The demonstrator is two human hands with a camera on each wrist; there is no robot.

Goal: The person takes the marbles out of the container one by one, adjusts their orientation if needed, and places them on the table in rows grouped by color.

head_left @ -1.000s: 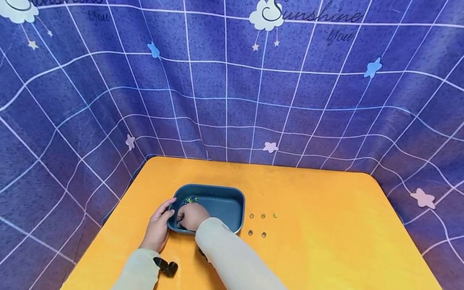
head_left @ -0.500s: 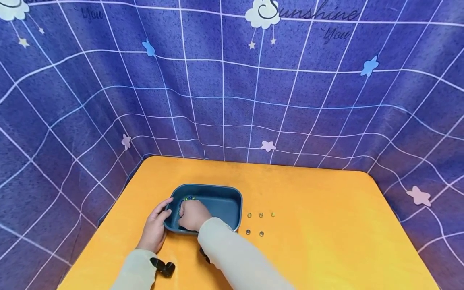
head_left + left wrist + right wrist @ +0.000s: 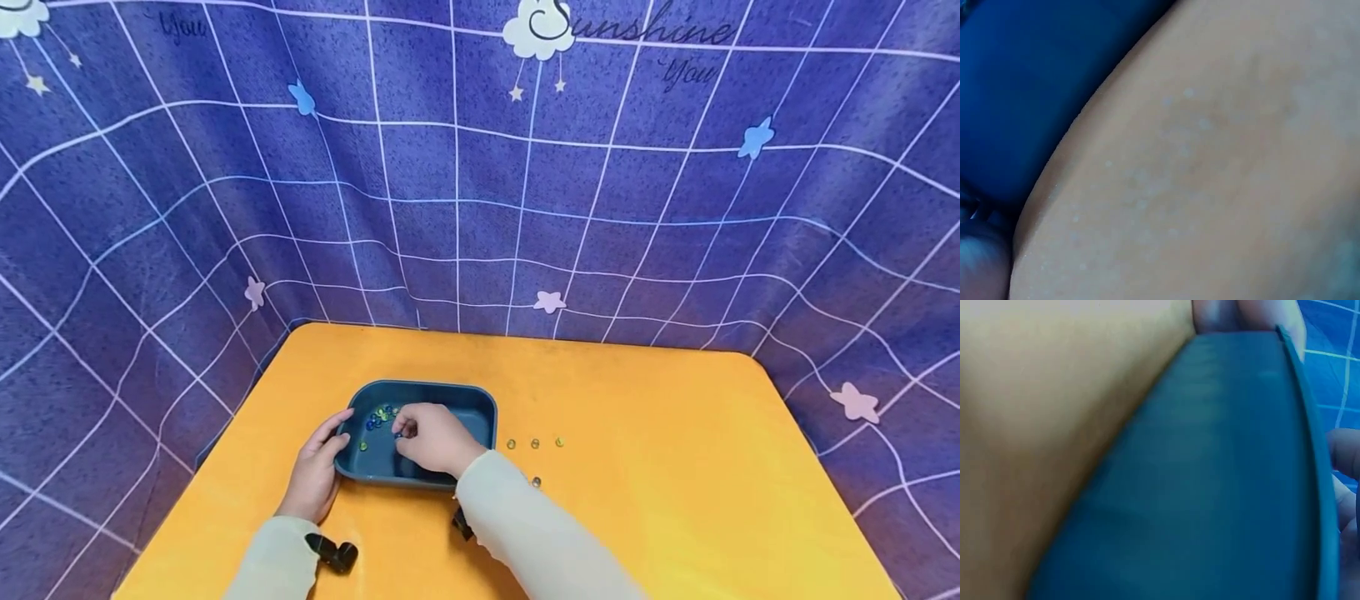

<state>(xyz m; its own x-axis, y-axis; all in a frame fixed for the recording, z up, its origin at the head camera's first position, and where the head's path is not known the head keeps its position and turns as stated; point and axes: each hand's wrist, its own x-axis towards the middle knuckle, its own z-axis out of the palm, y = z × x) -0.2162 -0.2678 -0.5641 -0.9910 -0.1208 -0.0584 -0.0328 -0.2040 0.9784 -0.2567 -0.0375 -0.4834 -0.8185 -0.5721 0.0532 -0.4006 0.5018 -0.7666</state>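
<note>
- Orange tabletop (image 3: 645, 433) carries everything; one of it, hard and flat, so round things would likely roll freely on it.
- Dark blue-grey plastic tub (image 3: 480, 398), one, sits on the table's near left part. It looks rigid and light, apt to slide if nudged. The left hand (image 3: 313, 473) rests against the tub's left end, thumb on the rim, fingers fairly straight (bracing rather than gripping).
- Glass marbles in the tub (image 3: 378, 417): a small cluster at its far left corner, too tight to count exactly, perhaps eight or so. They would be hard, smooth and slippery, best taken one at a time between fingertip and thumb.
- The right hand (image 3: 435, 437) is inside the tub, fingers curled and pinching what seems to be one dark blue marble (image 3: 398, 434).
- Loose marbles on the table (image 3: 534, 443): just right of the tub, three in a row and one more nearer, beside the sleeve; four show.
</note>
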